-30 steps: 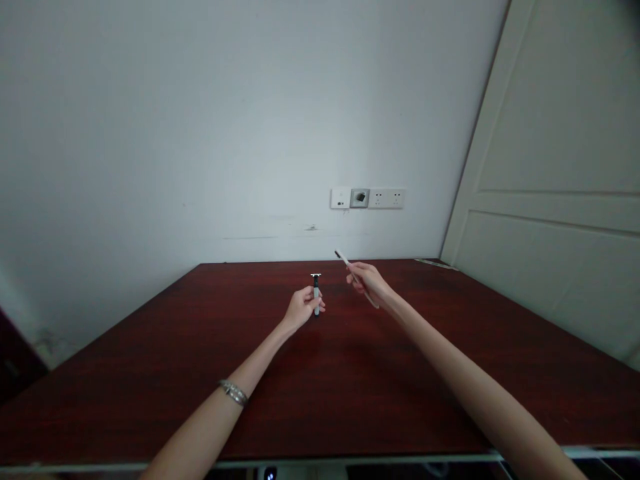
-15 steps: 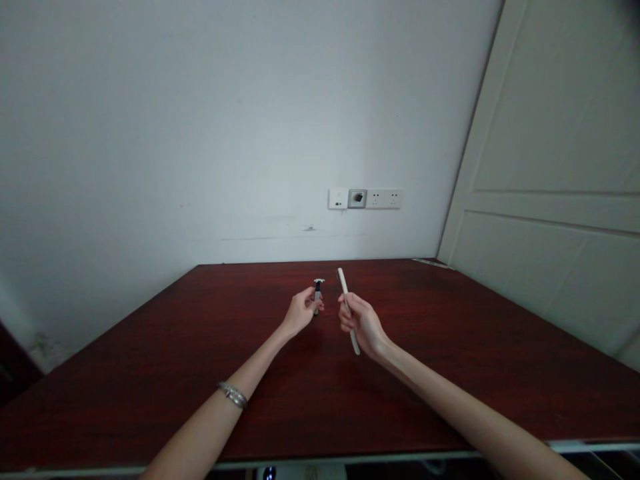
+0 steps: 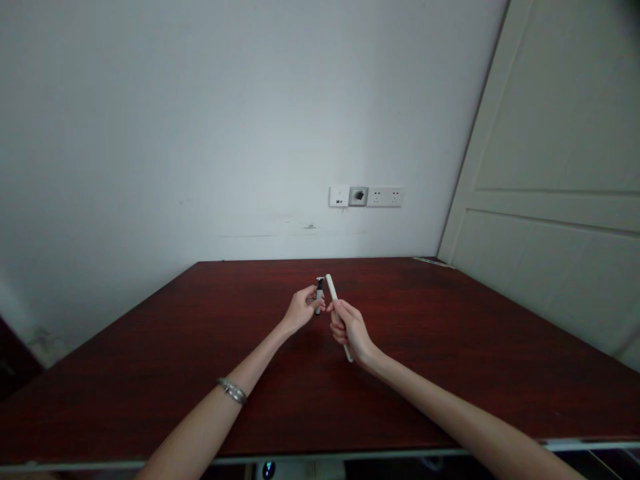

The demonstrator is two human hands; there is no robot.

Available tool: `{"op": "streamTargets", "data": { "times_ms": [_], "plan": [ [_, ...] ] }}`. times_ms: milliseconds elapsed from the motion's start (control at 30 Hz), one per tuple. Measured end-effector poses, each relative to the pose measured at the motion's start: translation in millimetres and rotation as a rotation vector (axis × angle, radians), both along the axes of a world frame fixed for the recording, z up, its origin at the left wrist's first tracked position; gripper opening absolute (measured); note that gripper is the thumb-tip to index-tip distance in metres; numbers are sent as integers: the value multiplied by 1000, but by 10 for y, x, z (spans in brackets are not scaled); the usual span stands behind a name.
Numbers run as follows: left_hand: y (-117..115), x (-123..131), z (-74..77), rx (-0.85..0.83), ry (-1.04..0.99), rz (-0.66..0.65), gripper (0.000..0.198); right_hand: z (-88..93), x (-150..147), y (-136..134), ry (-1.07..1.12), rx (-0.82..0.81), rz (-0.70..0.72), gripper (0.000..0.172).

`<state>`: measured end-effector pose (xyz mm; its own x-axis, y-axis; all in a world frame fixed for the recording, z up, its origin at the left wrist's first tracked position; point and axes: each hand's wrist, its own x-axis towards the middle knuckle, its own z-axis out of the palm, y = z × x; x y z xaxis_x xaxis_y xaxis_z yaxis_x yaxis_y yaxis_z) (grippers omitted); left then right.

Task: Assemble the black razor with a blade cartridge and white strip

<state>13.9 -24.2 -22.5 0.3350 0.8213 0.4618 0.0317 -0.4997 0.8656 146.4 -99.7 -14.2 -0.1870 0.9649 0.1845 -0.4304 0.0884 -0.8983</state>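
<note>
Head view: our left hand (image 3: 301, 309) pinches a razor (image 3: 319, 292), its head toward twelve o'clock. At four o'clock from it, our right hand (image 3: 353, 329) grips a white toothbrush (image 3: 331, 287).

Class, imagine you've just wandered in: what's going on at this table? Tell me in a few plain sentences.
A person is working with both bare hands over a dark red table. The left hand holds a razor, head up. The right hand grips a white stick, tilted with its upper end close beside the razor's head. Whether the two touch is hard to tell from this view.
</note>
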Motion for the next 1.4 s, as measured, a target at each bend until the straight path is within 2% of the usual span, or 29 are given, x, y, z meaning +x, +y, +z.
{"op": "streamTargets", "data": {
  "times_ms": [200,400,600,833,1067,1267,1400],
  "plan": [
    [-36,12,42,-43,-1,-66,16,98,15,54,60,32,-22,32],
    [-40,9,51,-63,-13,-38,17,-17,16,5,43,-64,-12,34],
    [-72,26,62,-107,-16,-51,20,136,27,64,69,-14,-36,33],
    [-68,30,90,-77,-55,-22,18,-55,-16,4,-29,-96,-3,35],
    [-42,24,38,-147,-51,-84,24,143,-4,119,-23,23,-96,35],
    [-18,15,41,-108,-47,-44,20,-29,-17,111,-94,-37,-55,36],
    [-21,12,29,-144,-52,-73,21,-11,1,133,-78,5,-79,35]
  ]
}}
